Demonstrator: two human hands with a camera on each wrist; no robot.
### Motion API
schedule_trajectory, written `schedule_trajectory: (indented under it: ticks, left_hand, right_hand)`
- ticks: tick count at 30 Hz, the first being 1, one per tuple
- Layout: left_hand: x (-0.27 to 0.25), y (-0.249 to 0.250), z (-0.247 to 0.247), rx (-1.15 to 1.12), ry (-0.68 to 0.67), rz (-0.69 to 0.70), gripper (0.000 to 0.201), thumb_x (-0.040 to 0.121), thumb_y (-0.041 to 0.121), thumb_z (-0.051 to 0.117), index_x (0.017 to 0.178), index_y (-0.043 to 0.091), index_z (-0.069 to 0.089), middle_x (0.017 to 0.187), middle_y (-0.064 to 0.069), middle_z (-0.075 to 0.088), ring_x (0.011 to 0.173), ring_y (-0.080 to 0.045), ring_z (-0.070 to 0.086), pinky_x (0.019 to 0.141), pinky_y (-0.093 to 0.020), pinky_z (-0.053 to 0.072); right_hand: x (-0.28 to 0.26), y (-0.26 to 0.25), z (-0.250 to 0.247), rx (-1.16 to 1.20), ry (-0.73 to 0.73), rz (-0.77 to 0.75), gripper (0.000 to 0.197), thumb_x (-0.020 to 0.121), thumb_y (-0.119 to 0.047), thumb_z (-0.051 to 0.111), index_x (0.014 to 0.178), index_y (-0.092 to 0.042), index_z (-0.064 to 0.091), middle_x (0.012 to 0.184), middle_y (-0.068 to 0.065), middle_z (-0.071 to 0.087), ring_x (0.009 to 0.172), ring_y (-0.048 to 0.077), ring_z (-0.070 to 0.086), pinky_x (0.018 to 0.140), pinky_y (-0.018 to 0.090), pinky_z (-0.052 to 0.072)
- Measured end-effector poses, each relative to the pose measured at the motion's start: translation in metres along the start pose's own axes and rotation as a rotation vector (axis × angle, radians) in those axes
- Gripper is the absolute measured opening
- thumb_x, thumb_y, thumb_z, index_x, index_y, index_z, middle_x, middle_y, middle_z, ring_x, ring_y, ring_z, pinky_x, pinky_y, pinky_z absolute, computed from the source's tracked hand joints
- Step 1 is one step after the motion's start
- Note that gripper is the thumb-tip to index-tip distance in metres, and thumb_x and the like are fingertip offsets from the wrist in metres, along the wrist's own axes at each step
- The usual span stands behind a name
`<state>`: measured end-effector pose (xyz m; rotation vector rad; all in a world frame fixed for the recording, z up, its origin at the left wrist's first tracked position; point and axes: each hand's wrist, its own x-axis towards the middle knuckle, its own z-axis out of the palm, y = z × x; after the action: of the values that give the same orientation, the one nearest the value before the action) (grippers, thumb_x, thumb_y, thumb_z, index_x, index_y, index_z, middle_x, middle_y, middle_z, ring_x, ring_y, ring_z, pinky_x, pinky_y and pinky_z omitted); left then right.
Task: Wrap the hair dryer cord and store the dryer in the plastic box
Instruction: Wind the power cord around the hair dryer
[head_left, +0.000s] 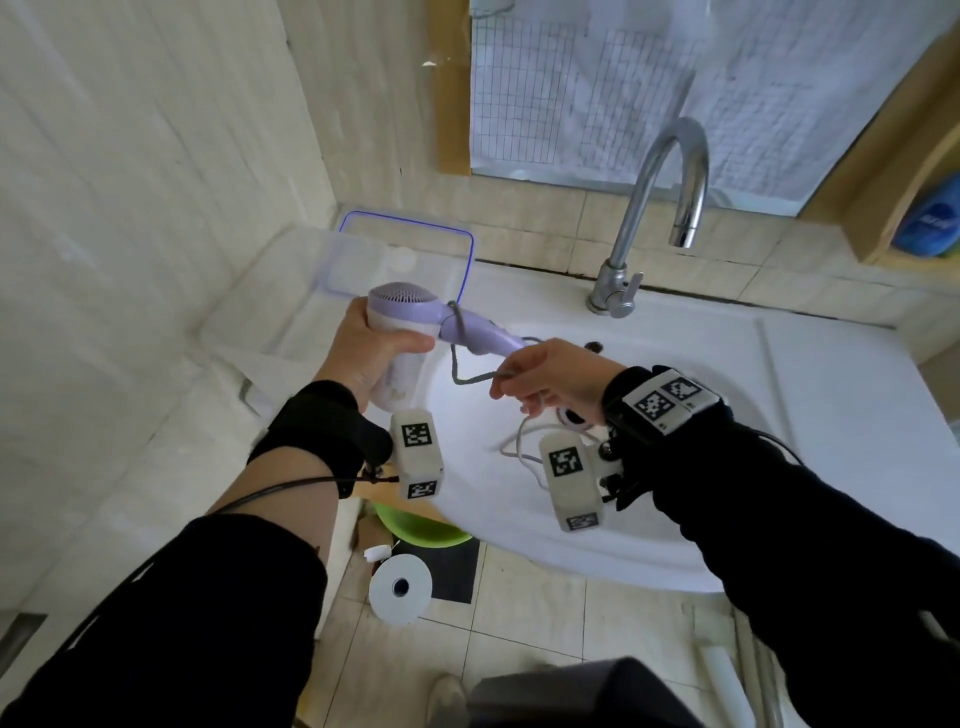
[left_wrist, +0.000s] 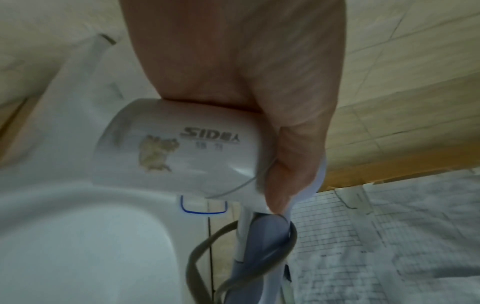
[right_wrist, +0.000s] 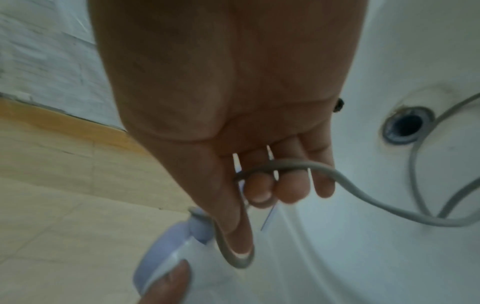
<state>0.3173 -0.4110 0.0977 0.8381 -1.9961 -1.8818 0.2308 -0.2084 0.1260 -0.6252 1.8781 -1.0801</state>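
A lilac and white hair dryer (head_left: 410, 317) hangs over the left side of the sink. My left hand (head_left: 369, 348) grips its white barrel (left_wrist: 182, 150), fingers curled round it. The lilac handle (head_left: 483, 338) points right, and one loop of grey cord (head_left: 457, 332) goes round its base (left_wrist: 259, 246). My right hand (head_left: 540, 379) pinches the cord (right_wrist: 272, 164) just under the handle's end. The loose rest of the cord (head_left: 519, 447) drops into the basin. The clear plastic box (head_left: 400, 254) with a blue rim stands behind the dryer in the corner.
A chrome tap (head_left: 654, 208) rises behind the white sink (head_left: 779, 415); the drain (right_wrist: 407, 125) is below my right hand. Tiled walls close in on the left. On the floor lie a paper roll (head_left: 400, 587) and a green basin (head_left: 421, 525).
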Motion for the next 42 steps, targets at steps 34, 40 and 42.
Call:
schedule_trajectory:
  ticks: [34, 40, 42]
  left_hand:
    - [-0.029, -0.024, -0.001, -0.652, -0.325, -0.239, 0.068, 0.030, 0.034, 0.086, 0.093, 0.012, 0.074, 0.080, -0.013, 0.069, 0.074, -0.029, 0.065, 0.081, -0.042, 0.048]
    - [-0.022, -0.001, 0.020, -0.514, -0.250, -0.006, 0.053, 0.070, 0.027, 0.066, 0.119, 0.008, 0.060, 0.115, -0.017, 0.067, 0.108, -0.031, 0.060, 0.099, -0.044, 0.042]
    - [-0.019, 0.003, 0.020, -0.419, -0.202, 0.051, 0.056, 0.069, 0.022, 0.067, 0.120, 0.002, 0.058, 0.120, -0.028, 0.061, 0.107, -0.035, 0.059, 0.095, -0.047, 0.044]
  right_hand:
    - [0.000, 0.033, -0.020, 0.488, 0.064, 0.027, 0.025, 0.092, -0.023, 0.048, 0.080, -0.008, 0.064, 0.056, 0.003, 0.065, 0.052, 0.015, 0.059, 0.066, 0.032, 0.055]
    - [-0.002, 0.041, 0.015, -0.278, 0.081, 0.094, 0.023, 0.091, -0.027, 0.048, 0.084, -0.011, 0.063, 0.053, 0.000, 0.049, 0.041, 0.007, 0.046, 0.045, 0.016, 0.041]
    - [-0.005, 0.038, 0.018, -0.520, 0.089, 0.065, 0.017, 0.087, -0.023, 0.052, 0.086, -0.010, 0.063, 0.056, -0.006, 0.046, 0.050, 0.005, 0.047, 0.051, 0.014, 0.040]
